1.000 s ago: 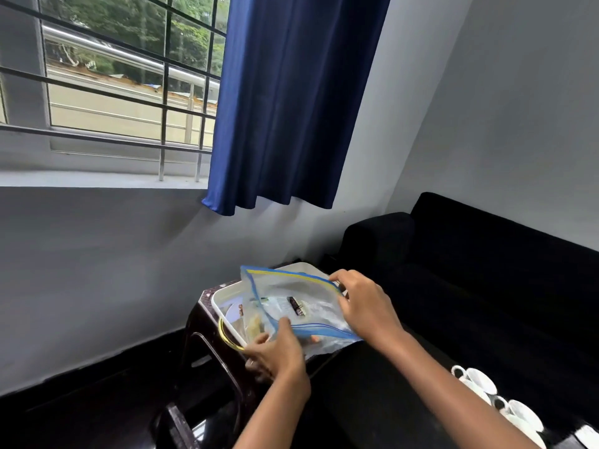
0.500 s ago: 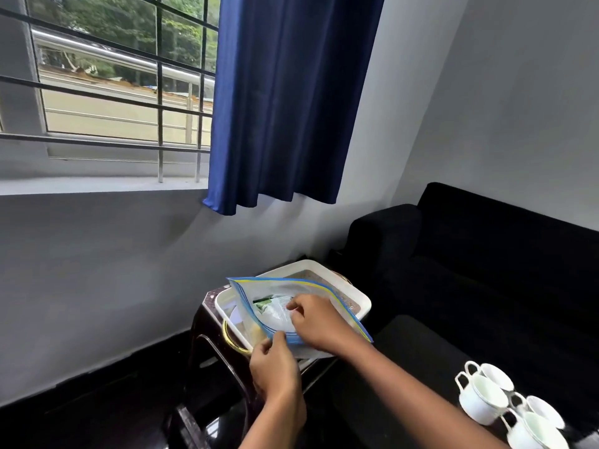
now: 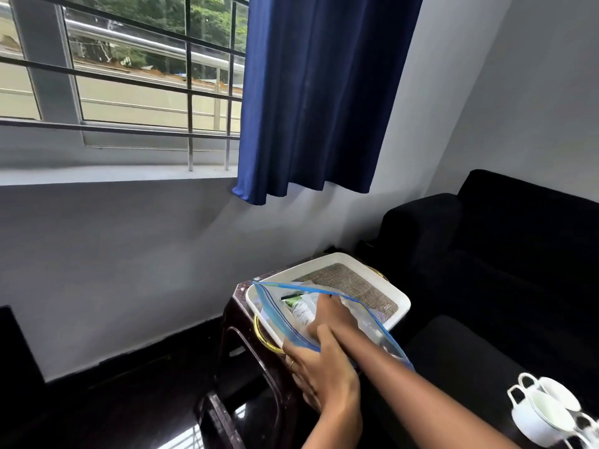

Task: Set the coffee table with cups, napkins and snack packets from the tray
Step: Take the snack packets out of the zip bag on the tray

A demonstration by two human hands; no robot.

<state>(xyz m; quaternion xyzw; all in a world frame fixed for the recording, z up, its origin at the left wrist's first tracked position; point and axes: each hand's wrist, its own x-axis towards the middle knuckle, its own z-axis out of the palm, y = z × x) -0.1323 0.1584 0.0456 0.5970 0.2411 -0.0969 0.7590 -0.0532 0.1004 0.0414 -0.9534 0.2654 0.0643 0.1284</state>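
Note:
A white tray (image 3: 353, 262) with gold handles and a woven mat sits on a dark side table (image 3: 240, 322). Over its near end lies a clear zip bag (image 3: 275, 314) with a blue edge, holding snack packets (image 3: 299, 307). My left hand (image 3: 319, 375) grips the bag's near edge. My right hand (image 3: 329, 314) is pushed inside the bag among the packets; whether its fingers hold one is hidden. White cups (image 3: 541, 413) stand on the black coffee table (image 3: 453, 361) at the lower right.
A black sofa (image 3: 505, 241) fills the right side behind the coffee table. A blue curtain (image 3: 317, 92) hangs beside a barred window (image 3: 129, 69) above the grey wall. Glossy dark floor lies to the left of the side table.
My right hand has gone from the bag's far top edge down into the bag. The bag has sunk flatter onto the tray, and my view has swung right, showing more of the cups.

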